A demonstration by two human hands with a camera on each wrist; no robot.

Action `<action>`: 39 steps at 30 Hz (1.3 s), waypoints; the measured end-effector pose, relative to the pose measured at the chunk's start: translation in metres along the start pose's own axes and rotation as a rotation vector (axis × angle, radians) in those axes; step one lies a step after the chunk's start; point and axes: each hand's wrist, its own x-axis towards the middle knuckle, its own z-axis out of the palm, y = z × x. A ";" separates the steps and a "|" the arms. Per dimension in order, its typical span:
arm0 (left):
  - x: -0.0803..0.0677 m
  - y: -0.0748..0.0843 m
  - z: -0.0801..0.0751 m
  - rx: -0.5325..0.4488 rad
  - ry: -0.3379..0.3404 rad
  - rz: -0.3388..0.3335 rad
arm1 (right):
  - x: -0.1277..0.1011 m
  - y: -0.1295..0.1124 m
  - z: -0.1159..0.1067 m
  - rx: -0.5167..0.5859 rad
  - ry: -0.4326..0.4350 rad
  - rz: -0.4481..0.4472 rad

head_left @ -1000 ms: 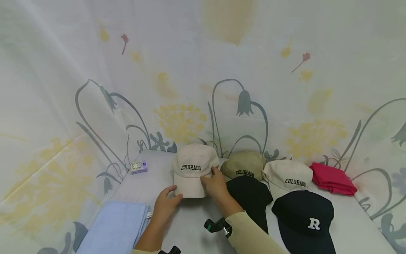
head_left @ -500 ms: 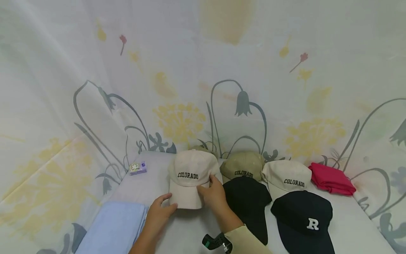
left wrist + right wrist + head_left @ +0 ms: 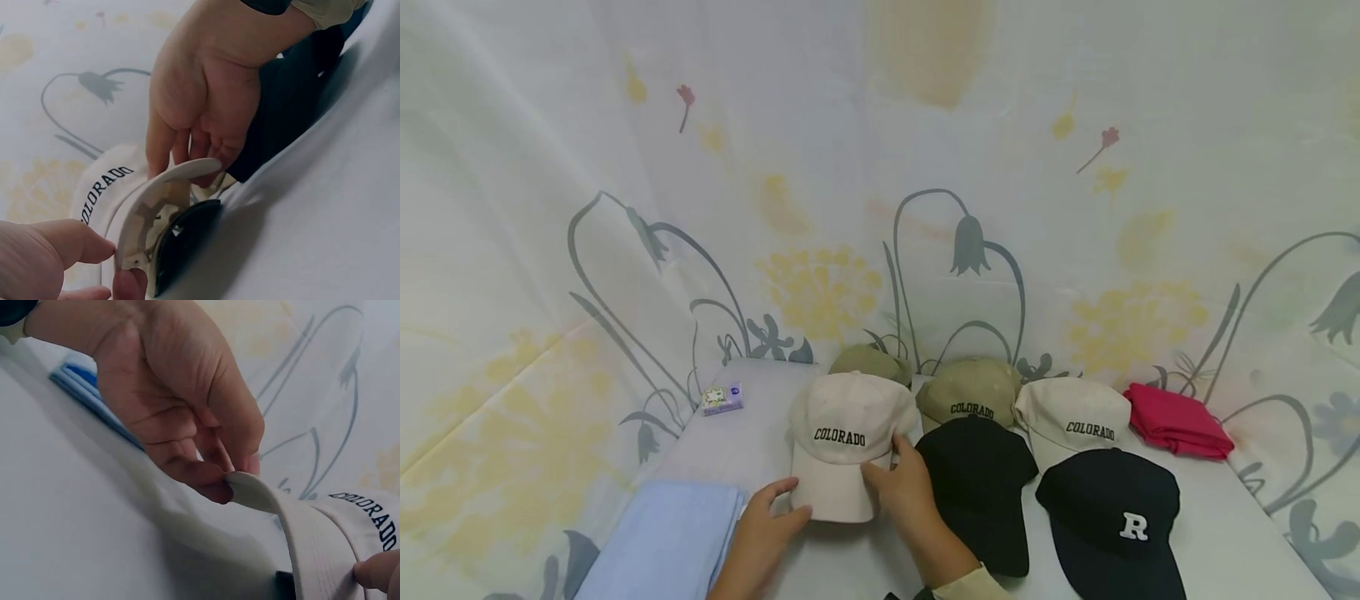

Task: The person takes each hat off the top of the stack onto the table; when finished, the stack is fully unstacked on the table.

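Observation:
A cream cap point(image 3: 842, 425) with COLORADO lettering is held between both hands over the white surface. My left hand point(image 3: 763, 525) pinches the left edge of its brim between thumb and fingers, clear in the left wrist view. My right hand point(image 3: 910, 492) holds the right side, its thumb on the brim and the fingers by the crown. Under the brim, in the left wrist view, a dark curved shape point(image 3: 187, 244) shows, perhaps another cap's brim. Behind the cream cap an olive cap point(image 3: 868, 361) is partly hidden. A black cap point(image 3: 977, 492) lies right beside my right hand.
To the right are a khaki cap point(image 3: 970, 392), another cream cap point(image 3: 1075, 417), a navy cap point(image 3: 1112, 517) marked R and a folded red cloth point(image 3: 1180, 423). A blue folded towel point(image 3: 655, 533) and a small purple packet point(image 3: 722, 398) lie left. A floral curtain point(image 3: 820, 167) hangs behind.
Both hands have drawn the cream cap nearer and slightly left, keeping their grip. The olive cap behind it has come into sight. The other things stay put.

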 end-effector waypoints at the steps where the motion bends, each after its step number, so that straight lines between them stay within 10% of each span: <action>1: -0.001 -0.001 -0.001 0.020 -0.001 0.000 | -0.001 0.001 0.001 0.000 -0.002 0.000; 14: -0.013 -0.017 -0.003 0.184 0.010 -0.018 | -0.019 0.013 0.005 0.000 -0.025 0.078; 39: -0.018 -0.033 -0.002 0.115 -0.078 0.010 | -0.035 0.035 -0.001 -0.008 -0.071 0.104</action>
